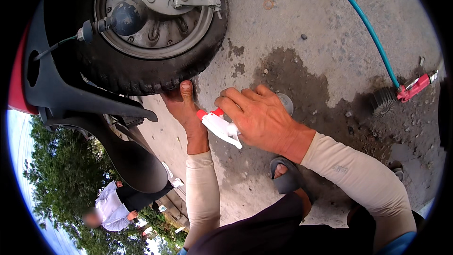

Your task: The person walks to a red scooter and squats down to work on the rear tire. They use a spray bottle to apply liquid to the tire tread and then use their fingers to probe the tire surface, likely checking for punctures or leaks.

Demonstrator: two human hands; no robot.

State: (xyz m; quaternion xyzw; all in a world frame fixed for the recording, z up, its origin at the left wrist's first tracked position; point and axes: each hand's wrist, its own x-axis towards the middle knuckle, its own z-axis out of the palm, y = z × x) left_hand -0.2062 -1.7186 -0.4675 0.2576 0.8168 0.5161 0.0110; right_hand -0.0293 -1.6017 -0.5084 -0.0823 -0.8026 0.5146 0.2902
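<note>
- At the far left a black mudguard (71,89) with a red edge curves down over a scooter's bodywork; below it, a person in a light shirt (111,208) crouches among green trees.
- Above that sits the black tyre (141,73) on its grey wheel hub (155,14), with a thin hose fitted to the valve (87,32).
- The left hand (184,108) presses against the lower tread of the tyre, thumb up on the rubber, fingers tucked behind and mostly hidden; it holds nothing that shows.
- Just right of it, the right hand (257,118) is closed around a spray bottle (219,125), whose white trigger head and red nozzle point toward the left hand and the tyre.
- Both forearms wear pale sleeves.
- Beneath the right forearm a foot in a grey sandal (285,177) rests on the concrete floor (292,28), which is stained dark and wet.
- To the right a teal air hose (373,33) runs down to a red fitting (415,87), beside a small round brush (383,101).
</note>
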